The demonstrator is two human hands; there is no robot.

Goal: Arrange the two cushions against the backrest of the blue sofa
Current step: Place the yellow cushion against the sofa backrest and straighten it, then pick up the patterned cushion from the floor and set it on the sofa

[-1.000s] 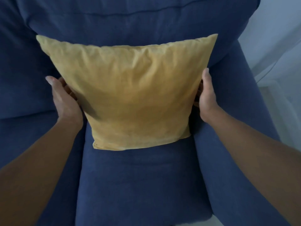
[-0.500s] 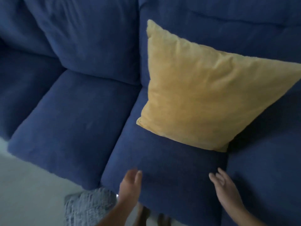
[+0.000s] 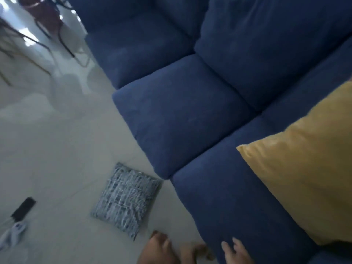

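Leaning against the backrest at the right end of the blue sofa point(image 3: 182, 126), the yellow cushion point(image 3: 304, 168) stands tilted with its lower corner resting on the seat, and no hand touches it. The second cushion, a grey patterned cushion point(image 3: 126, 199), lies flat on the pale floor point(image 3: 62, 149), just beside the front edge of the sofa where two seat pads meet. Both hands sit low at the bottom edge of the view and hold nothing. The left hand point(image 3: 158, 248) is over the floor, near the lower corner of the patterned cushion but apart from it, its fingers loosely curled. The right hand point(image 3: 236, 252) is at the front edge of the sofa seat with its fingers spread open; whether it touches the fabric cannot be told. Between the two hands a bare foot point(image 3: 196, 252) shows, blurred. Farther left on the floor lies a dark flat object point(image 3: 23, 208), and thin chair legs point(image 3: 57, 35) stand at the upper left.
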